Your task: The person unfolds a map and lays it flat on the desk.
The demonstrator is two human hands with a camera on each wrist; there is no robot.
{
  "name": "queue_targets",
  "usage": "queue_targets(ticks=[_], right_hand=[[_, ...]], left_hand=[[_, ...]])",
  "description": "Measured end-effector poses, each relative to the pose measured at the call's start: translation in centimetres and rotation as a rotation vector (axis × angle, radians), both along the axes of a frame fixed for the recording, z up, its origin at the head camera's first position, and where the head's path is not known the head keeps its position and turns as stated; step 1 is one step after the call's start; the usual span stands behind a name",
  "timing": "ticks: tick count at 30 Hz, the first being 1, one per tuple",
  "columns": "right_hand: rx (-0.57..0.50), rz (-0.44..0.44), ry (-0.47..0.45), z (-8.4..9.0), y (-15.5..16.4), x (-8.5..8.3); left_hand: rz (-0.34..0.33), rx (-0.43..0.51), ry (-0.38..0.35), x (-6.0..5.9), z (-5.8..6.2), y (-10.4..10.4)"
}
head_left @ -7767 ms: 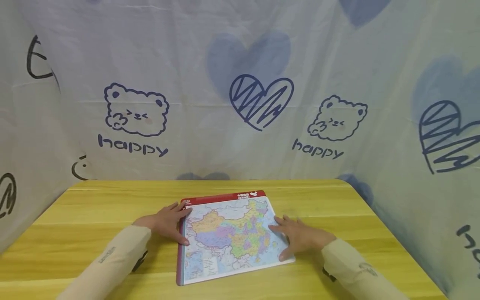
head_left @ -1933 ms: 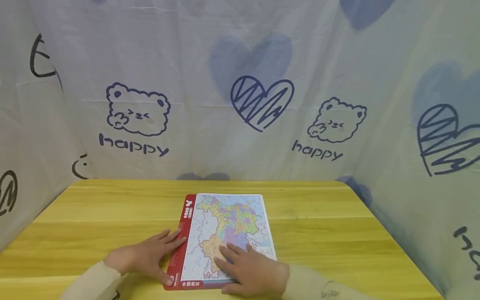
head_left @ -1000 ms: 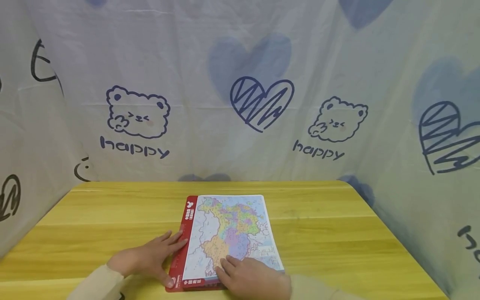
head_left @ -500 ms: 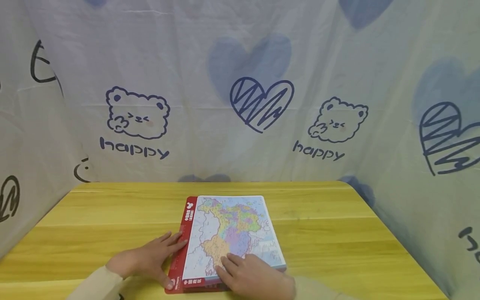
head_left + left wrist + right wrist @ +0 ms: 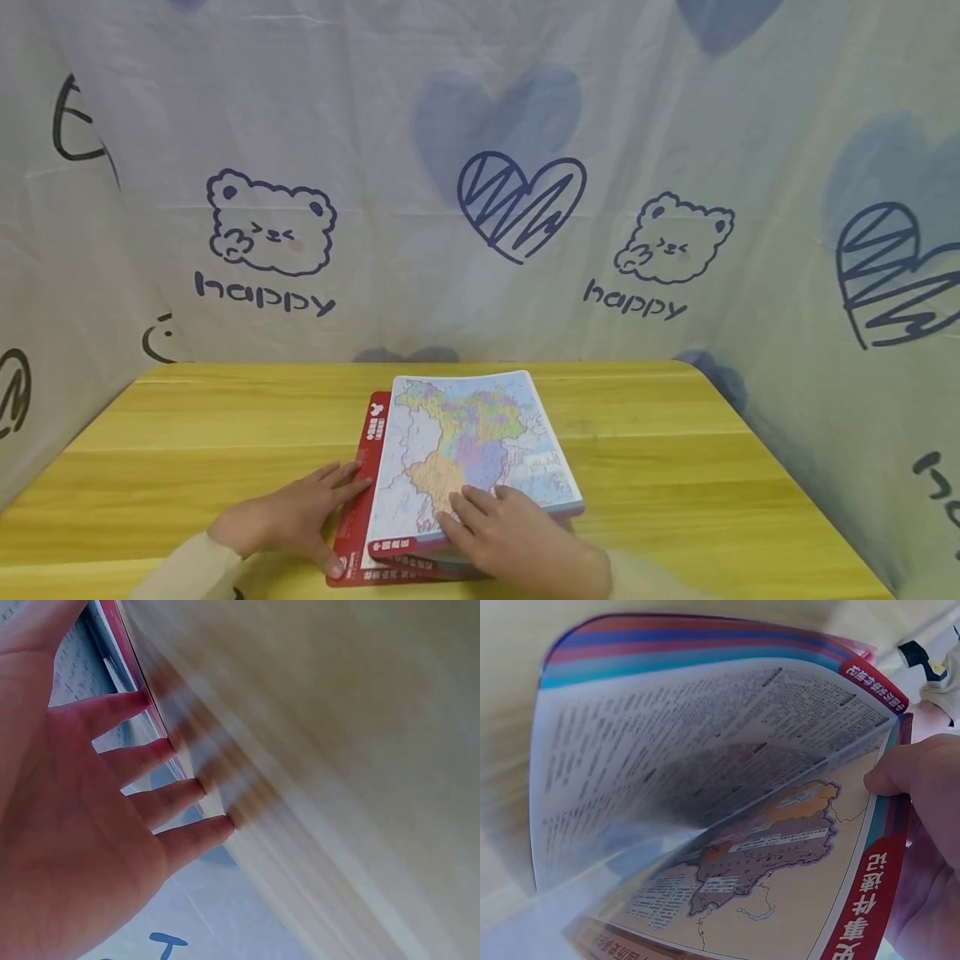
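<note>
A printed map (image 5: 450,442) faces up at the near middle of the table, its near edge raised off a second sheet with a red border (image 5: 360,492). My right hand (image 5: 528,537) pinches that near edge, fingers on top and thumb (image 5: 900,780) underneath. Below the raised map, the right wrist view shows a brown printed map (image 5: 780,847) and a text-covered page (image 5: 667,735), with a gap between them. My left hand (image 5: 296,512) rests on the red border at the left, fingers spread. In the left wrist view its fingertips (image 5: 217,827) lie along the edge.
A yellow wood-grain table (image 5: 675,467) carries the sheets. Behind and on both sides hangs a pale cloth (image 5: 390,208) printed with hearts, bear faces and lettering. A sleeve (image 5: 949,682) of the other arm shows in the right wrist view.
The map has been turned a quarter turn since the oldest frame. Over the last second my right hand has lifted its near edge, widening the gap. My left hand has stayed almost still.
</note>
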State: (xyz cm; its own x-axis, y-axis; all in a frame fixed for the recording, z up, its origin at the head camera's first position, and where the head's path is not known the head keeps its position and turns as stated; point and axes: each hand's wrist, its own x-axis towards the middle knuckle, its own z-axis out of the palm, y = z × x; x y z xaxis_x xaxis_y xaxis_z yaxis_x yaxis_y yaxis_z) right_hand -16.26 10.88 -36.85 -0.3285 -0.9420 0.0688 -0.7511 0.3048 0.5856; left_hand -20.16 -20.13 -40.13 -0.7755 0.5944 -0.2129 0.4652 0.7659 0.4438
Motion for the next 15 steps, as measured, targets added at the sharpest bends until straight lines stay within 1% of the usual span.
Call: queue_targets(ticks=[3,7,9,15], right_hand=[[-0.027,0.006,0.029,0.4,0.2,0.0],[-0.112,0.046,0.109,0.7,0.4,-0.3],[-0.146,0.058,0.130,0.9,0.4,-0.4],[-0.186,0.061,0.142,1.4,0.5,-0.6]], left_hand=[[0.006,-0.002,-0.010,-0.1,0.0,0.0],[0.012,-0.016,-0.005,-0.2,-0.1,0.0],[0.011,-0.024,0.002,-0.3,-0.1,0.0],[0.016,-0.032,0.003,-0.2,-0.2,-0.1]])
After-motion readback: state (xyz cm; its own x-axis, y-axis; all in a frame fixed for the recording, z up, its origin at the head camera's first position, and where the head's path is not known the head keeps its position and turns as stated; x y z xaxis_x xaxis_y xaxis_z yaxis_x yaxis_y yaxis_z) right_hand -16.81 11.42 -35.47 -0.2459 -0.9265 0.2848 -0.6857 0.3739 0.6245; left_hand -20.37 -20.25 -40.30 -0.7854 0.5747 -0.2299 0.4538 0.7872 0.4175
